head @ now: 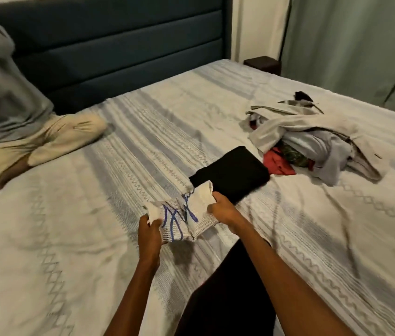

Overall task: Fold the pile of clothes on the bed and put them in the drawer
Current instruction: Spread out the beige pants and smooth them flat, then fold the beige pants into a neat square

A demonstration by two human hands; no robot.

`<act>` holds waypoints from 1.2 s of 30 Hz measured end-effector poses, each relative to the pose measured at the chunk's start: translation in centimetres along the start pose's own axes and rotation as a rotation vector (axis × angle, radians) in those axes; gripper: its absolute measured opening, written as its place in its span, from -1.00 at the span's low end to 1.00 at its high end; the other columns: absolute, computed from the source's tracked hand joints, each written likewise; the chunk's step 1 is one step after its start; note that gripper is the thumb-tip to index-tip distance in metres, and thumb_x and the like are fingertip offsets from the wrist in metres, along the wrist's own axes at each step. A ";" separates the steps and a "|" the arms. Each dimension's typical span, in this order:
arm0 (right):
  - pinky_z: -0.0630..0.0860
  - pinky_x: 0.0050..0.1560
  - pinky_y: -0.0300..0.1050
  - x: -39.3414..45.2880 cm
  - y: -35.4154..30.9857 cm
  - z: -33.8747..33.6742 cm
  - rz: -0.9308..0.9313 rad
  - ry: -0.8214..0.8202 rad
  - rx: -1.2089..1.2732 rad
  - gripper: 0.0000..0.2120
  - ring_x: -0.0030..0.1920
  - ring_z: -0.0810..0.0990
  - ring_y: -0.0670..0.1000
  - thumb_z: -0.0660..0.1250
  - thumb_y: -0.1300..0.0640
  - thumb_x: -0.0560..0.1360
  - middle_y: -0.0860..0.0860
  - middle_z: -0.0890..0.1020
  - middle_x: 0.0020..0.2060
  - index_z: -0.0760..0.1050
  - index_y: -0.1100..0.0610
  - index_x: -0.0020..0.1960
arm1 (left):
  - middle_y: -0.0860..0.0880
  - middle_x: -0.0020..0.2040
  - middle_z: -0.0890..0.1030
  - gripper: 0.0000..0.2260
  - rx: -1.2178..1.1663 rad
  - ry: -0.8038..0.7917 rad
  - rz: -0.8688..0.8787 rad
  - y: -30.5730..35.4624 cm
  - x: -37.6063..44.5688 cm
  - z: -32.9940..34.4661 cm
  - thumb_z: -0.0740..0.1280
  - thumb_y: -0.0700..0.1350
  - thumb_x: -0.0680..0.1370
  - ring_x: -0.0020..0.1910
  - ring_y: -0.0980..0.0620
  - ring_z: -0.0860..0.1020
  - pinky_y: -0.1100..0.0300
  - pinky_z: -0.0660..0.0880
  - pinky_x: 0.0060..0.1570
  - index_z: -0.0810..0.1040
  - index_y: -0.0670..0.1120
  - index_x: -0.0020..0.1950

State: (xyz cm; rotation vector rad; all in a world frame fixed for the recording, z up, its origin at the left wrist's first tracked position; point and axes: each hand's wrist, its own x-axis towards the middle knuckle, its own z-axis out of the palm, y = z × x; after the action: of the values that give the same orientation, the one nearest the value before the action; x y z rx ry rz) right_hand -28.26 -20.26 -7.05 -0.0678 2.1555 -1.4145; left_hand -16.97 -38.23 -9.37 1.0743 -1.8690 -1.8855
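Both forearms reached in from the near edge of the bed. Left hand pinched the left end of a small white garment with blue scrawl; right hand gripped its right end, fingers curled round the cloth. Garment hung stretched between the two, just above the cover, long axis running left-near to right-far; each hand at its own end, neither nearer the middle. Judged mid-fold: next move likely brings one end over the other.

Just beyond the right hand, a folded black garment lay flat mid-bed, nearly touching the white one's far end.

Farther right, the unfolded pile of clothes, grey over red and green, toward the far right edge. Another person sat at the far left by the headboard. Drawer not in view.
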 end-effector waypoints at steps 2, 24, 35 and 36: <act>0.46 -0.21 -0.19 1.3 -0.6 0.7 -0.038 0.010 0.048 -0.64 -0.12 0.49 -0.10 0.20 0.39 0.58 0.02 0.52 0.03 0.39 0.17 0.34 | -0.02 0.22 0.53 -0.77 -0.012 0.078 0.053 -0.1 0.8 -1.1 0.25 -0.17 0.64 0.17 -0.06 0.50 0.11 0.41 0.07 0.42 -0.03 0.30; 0.51 0.21 -0.03 4.6 5.3 -16.1 -0.100 0.464 -0.219 -0.73 0.14 0.64 0.06 0.31 0.08 0.61 0.05 0.69 0.11 0.58 0.06 0.29 | 0.00 0.26 0.55 -0.72 0.338 -0.484 0.431 3.9 2.3 18.8 0.25 -0.12 0.66 0.23 0.07 0.52 0.25 0.41 0.13 0.47 -0.05 0.38; 0.35 0.38 0.32 11.4 12.4 -34.4 0.090 0.755 -0.848 -0.23 0.51 0.21 0.32 0.35 -0.12 0.52 0.19 0.12 0.59 0.10 0.10 0.59 | -0.15 0.56 0.23 -0.43 0.600 -0.702 0.689 4.7 5.7 37.2 0.24 -0.04 0.65 0.52 -0.12 0.25 -0.03 0.30 0.44 0.12 -0.13 0.60; 0.32 0.40 0.33 12.3 12.4 -35.8 0.091 0.781 -0.872 -0.18 0.52 0.18 0.33 0.36 -0.15 0.51 0.20 0.07 0.60 0.06 0.09 0.61 | -0.16 0.56 0.24 -0.44 0.607 -0.703 0.696 4.8 6.1 38.2 0.24 -0.04 0.65 0.51 -0.13 0.26 -0.05 0.31 0.43 0.12 -0.14 0.60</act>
State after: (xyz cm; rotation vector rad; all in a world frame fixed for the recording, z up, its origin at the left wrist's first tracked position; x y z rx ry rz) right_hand -52.41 10.90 -12.42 0.3037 3.2143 -0.3432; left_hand -47.97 -14.57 -10.91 -0.2463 -2.7979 -1.3674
